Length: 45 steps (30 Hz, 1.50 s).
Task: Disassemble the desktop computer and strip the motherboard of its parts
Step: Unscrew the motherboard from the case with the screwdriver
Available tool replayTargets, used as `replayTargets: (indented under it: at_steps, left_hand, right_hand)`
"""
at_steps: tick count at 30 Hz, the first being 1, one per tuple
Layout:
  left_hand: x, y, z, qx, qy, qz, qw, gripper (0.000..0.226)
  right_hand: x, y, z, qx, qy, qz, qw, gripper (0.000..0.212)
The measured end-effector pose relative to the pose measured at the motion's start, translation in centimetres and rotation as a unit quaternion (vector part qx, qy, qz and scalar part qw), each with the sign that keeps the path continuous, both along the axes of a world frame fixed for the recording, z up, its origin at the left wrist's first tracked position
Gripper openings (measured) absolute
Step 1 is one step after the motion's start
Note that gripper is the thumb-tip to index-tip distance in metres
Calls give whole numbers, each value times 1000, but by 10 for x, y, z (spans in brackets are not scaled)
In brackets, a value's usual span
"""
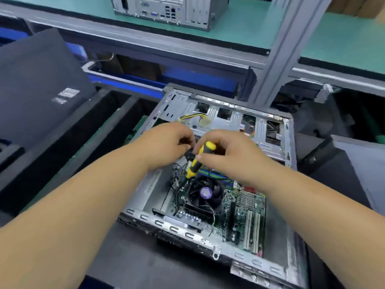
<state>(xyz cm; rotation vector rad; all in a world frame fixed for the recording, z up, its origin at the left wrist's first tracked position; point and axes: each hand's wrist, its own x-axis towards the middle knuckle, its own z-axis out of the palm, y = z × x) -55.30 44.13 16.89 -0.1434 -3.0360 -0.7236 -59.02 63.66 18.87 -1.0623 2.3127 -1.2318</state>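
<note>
**Both hands on the driver**

Fingers point(183, 140) of the left hand point(166, 142) curled at the driver point(199, 159), seemingly steadying it; what they pinched was hidden. The right hand point(223, 151) gripped its handle, tip down beside the fan point(205, 192) inside the open case point(270, 130), probably for a cooler screw. No writing was legible

Worktop point(129, 257), dark surface: one opened desktop computer case point(277, 142) lying on its side at centre; black side panel point(39, 84) at left edge.
</note>
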Motion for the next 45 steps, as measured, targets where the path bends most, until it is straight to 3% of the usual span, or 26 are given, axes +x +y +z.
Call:
replayTargets:
  at_steps: [4, 8, 14, 45]
  left_hand:
    - [-7, -5, -7, -27, -34, 35, 998, 11]
    - [-7, -11, -15, -4, -12, 67, 998, 14]
    - [-10, -13, -18, 24, -3, 88, 996, 14]
    - [-6, -9, -18, 27, -15, 105, 994, 15]
  right_hand:
    - [0, -20, -2, 57, 11, 98, 993, 8]
    - [0, -39, -12, 85, 52, 193, 976, 10]
    - [4, -44, -38, 129, 68, 262, 954, 17]
    - [8, -40, -42, 138, 115, 305, 935, 18]
